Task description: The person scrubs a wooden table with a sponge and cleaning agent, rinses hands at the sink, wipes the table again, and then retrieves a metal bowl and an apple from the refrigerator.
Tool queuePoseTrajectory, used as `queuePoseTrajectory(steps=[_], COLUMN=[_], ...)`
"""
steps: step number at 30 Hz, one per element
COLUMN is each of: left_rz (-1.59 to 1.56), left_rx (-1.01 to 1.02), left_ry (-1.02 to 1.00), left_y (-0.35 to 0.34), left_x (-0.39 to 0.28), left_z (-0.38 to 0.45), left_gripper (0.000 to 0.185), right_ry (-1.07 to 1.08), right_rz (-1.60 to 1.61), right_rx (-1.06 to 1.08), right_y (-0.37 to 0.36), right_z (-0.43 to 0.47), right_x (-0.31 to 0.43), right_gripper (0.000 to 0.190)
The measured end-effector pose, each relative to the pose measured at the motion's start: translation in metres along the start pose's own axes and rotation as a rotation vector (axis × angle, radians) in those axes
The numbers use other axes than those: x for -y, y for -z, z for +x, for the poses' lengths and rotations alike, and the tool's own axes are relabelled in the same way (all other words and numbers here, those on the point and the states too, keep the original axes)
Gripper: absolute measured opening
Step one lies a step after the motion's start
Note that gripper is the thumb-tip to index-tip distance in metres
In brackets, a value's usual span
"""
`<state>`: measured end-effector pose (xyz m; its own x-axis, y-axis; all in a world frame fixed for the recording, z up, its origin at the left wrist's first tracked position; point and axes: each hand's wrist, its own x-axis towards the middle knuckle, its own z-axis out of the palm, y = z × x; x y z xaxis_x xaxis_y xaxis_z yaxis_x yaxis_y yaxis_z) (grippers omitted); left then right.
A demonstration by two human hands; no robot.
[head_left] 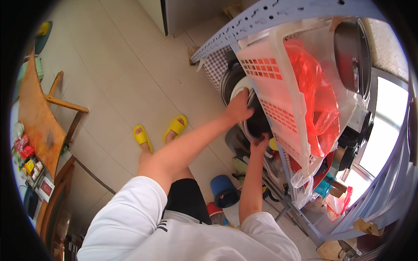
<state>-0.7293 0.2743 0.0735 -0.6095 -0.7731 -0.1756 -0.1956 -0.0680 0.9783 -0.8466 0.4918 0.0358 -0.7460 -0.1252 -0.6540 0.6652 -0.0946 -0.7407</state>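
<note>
My left hand reaches across to the shelf rack, its fingers curled on a white round dish or lid that sits at a dark pot. Lower down, my right hand grips the near rim of a dark round pan or pot with a pale edge. Behind them is a larger metal pot, partly covered by the rack and the dish. A white plastic basket holding a red plastic bag stands on the shelf above and hides part of the cookware.
The blue-grey perforated metal rack arches over the right side. Beneath my right arm lies a blue bucket by a red container. A checked cloth is beside the pots. A wooden table stands far left.
</note>
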Motion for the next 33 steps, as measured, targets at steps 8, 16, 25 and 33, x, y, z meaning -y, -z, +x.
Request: queuePoseTrajectory(steps=[8, 16, 25, 33], left_rz=[-0.027, -0.035, -0.275, -0.51], left_rx=[-0.09, -0.544, -1.273, -1.484], left_ry=[0.301, 0.438, 0.353, 0.3], left_y=[0.058, 0.222, 0.464, 0.658], left_x=[-0.013, -0.052, -0.038, 0.017], left_z=[-0.143, -0.332, -0.481, -0.577], left_gripper=[0.045, 0.062, 0.044, 0.049], right_ry=[-0.135, -0.182, 0.009, 0.015], right_rz=[-0.158, -0.625, -0.977, -1.164], right_rx=[-0.069, 0.238, 0.927, 1.237], right_y=[0.04, -0.01, -0.224, -0.351], right_z=[-0.131, -0.27, -0.489, -0.644], right_x=[-0.011, -0.08, -0.241, -0.425], right_gripper=[0.034, 0.037, 0.025, 0.035])
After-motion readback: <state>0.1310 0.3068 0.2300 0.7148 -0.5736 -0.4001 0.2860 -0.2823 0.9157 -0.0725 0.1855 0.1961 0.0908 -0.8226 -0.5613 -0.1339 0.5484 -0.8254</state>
